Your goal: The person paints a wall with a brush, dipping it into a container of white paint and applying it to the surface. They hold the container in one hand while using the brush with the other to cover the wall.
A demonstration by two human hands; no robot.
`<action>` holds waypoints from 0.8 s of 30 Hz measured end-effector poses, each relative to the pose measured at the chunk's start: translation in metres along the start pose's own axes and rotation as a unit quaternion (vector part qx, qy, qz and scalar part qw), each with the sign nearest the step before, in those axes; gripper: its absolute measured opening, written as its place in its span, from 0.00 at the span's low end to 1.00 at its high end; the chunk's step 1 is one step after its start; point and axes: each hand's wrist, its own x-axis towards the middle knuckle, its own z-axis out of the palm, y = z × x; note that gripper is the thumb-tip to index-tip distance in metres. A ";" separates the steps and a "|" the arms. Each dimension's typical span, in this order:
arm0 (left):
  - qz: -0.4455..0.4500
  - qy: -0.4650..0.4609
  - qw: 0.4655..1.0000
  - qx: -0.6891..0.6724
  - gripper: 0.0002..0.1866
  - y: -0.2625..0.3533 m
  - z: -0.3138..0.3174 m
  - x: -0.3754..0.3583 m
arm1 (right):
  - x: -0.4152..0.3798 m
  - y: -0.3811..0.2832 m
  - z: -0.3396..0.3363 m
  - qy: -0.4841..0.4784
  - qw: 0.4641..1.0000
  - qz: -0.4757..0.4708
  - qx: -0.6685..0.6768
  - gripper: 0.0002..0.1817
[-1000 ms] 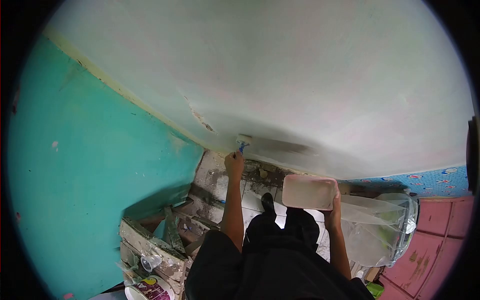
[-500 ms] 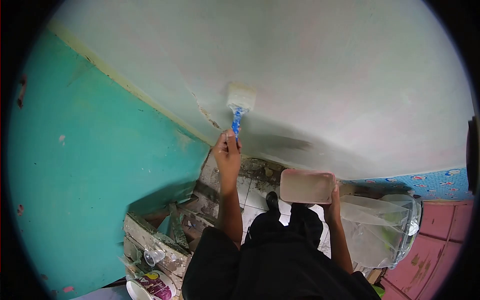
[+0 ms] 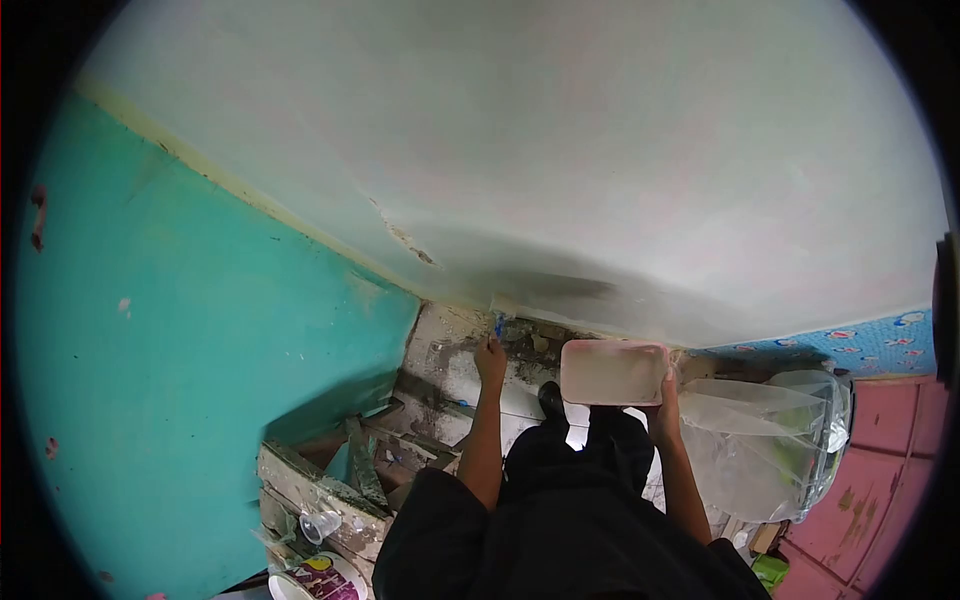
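My left hand point(image 3: 490, 360) is closed round the blue handle of a paintbrush point(image 3: 499, 324). The pale brush head overlaps the foot of the white wall point(image 3: 640, 170), low down near the corner. My right hand point(image 3: 668, 405) grips the right side of a pinkish rectangular tub point(image 3: 614, 373), its thumb at the rim. Whitish paint covers the inside of the tub, which I hold over the floor in front of my legs.
To the left stands a turquoise wall point(image 3: 220, 330). A worn wooden crate point(image 3: 320, 500), a clear plastic cup point(image 3: 320, 525) and a paint bucket point(image 3: 325, 580) are below it. Plastic-wrapped things point(image 3: 760, 445) and a pink cabinet point(image 3: 865, 490) stand on the right.
My left hand has brought the paintbrush down from the middle of the wall to its foot. The right hand and tub have stayed almost in place.
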 end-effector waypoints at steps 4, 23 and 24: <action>-0.004 -0.067 0.998 -0.018 0.21 0.070 -0.063 -0.032 | -0.003 0.016 -0.002 0.021 1.000 -0.004 0.007 0.37; 0.139 -0.085 0.987 0.012 0.07 0.289 -0.157 -0.189 | -0.068 -0.003 0.014 -0.132 0.990 0.049 0.016 0.44; 0.164 -0.067 0.984 0.021 0.08 0.299 -0.152 -0.196 | -0.075 -0.005 0.009 -0.126 0.990 0.055 0.017 0.43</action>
